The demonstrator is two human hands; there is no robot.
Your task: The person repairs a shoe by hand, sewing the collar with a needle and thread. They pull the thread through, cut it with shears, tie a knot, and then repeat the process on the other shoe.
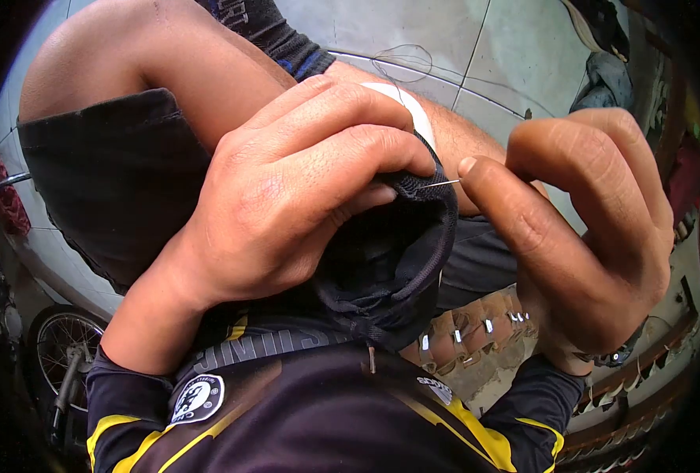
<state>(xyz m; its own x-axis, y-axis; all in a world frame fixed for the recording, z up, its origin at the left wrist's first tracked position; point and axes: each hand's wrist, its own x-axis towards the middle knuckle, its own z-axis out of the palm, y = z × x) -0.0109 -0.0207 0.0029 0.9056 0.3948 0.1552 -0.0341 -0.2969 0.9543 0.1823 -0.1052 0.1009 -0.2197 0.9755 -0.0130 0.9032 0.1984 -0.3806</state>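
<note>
A black fabric piece (389,260) with a round, open rim lies over my lap. My left hand (287,189) pinches its upper edge between thumb and fingers. Out of that edge sticks a thin needle (442,184), pointing right. The thumb and bent fingers of my right hand (586,221) are at the needle's right end, with a fingertip touching it. A dark thread (405,63) lies in loops over the floor beyond my hands. Part of a white round object (413,110) shows behind my left fingers.
My bent legs frame the work, over a tiled floor (413,27). A wheel (62,347) stands at the lower left. Grey cloth (604,83) lies at the upper right. A brown strip with white pieces (476,335) and metal racks are at the lower right.
</note>
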